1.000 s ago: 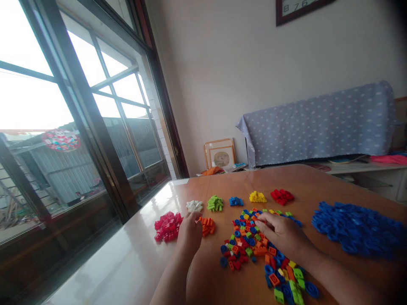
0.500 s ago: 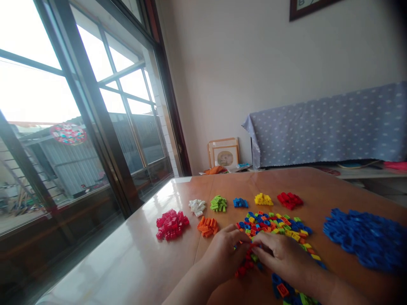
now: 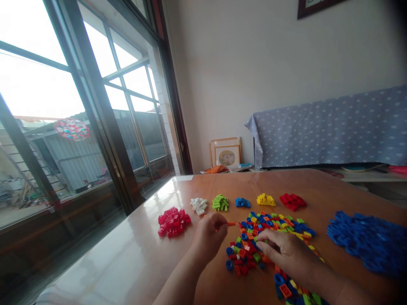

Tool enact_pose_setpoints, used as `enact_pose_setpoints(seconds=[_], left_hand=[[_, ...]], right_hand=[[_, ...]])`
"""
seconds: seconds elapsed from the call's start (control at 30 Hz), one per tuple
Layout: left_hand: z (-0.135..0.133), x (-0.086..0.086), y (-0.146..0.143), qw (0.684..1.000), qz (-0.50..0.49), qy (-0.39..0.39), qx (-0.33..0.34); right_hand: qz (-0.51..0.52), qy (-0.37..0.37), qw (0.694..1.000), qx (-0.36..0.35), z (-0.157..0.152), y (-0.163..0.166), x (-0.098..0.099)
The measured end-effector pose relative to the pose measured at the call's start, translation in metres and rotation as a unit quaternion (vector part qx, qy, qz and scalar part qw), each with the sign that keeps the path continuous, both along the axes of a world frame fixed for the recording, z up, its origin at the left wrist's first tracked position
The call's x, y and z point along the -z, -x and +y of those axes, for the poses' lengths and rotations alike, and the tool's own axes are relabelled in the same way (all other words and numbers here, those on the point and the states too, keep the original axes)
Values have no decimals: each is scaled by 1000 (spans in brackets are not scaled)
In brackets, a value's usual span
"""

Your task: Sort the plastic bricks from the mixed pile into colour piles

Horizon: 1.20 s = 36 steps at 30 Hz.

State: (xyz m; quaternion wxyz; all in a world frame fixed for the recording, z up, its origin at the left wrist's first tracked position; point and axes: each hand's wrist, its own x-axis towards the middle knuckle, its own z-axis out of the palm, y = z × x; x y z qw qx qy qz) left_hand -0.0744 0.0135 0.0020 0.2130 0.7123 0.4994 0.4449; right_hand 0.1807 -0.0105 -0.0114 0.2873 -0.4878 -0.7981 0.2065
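Note:
My left hand is closed above the spot of the orange brick pile, which it hides almost wholly. A thin orange brick sticks out on the right side of its fingers and appears held there. My right hand hovers over a mixed heap of small coloured bricks. Its thumb and forefinger are a little apart, with no brick visible between them. The heap contains red, blue, green, orange and yellow pieces and runs under my right wrist toward the near edge.
Sorted piles line the brown table: pink, white, green, blue, yellow and red. A large pile of blue pieces lies at right. A glass door is at left.
My left hand has moved left, away from my right hand, to the orange pile. My right hand stays over the heap, and more of the mixed bricks show between the hands.

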Motion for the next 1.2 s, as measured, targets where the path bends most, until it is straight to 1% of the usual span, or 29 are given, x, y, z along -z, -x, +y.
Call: enact_pose_setpoints(seconds=[0.07,0.13,0.2,0.27,0.33,0.47,0.57,0.93,1.2], left_hand=[[10,0,20,997,-39,23,-62],[19,2,39,990,-59,23,-125],[27,5,57,980,-45,24,-195],[34,10,69,966,-5,34,-256],[40,16,78,956,28,45,-288],[47,26,83,952,51,64,-295],[47,29,81,954,64,69,-284],[40,26,71,960,100,78,-249],[42,27,69,965,101,67,-233]], right_hand=[[-6,-3,1000,9,5,-3,5],[-14,-7,1000,15,8,-5,9],[-18,-12,1000,15,9,-6,9],[-16,-14,1000,13,6,-6,4],[-13,-12,1000,13,3,-6,-1],[-13,-3,1000,19,0,-6,-8],[-15,-2,1000,16,0,-6,-8],[-6,-9,1000,20,2,-7,-8],[-1,-21,999,25,6,-9,-5]])
